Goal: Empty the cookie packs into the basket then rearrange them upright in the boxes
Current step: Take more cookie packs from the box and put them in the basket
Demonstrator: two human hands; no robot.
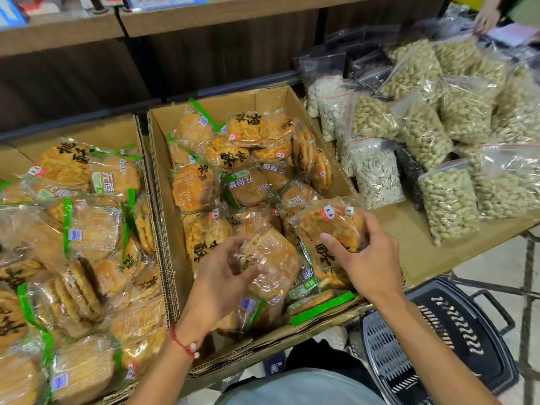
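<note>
Right hand [371, 258] grips one cookie pack [330, 226], left hand [222, 276] clutches the neighbouring pack [271, 258]; basket [438, 331] waits lower right, nearest the right hand.

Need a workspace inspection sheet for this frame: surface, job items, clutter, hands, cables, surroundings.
Surface: brown cardboard-lined display table, carrying boxes and bags.
Job's things: centre open cardboard box and left open cardboard box hold clear-wrapped round cookie packs, mostly flat and jumbled, a few on edge; black slatted plastic basket sits low at right.
Clutter: clear zip bags of peanuts and pale seeds, piled right of the boxes.
Grippers: left hand curls its fingers round a cookie pack; right hand grips a second cookie pack; both over the centre box.
Cables: nothing seen.
Surroundings: wooden shelves behind; another person's hand far right.
</note>
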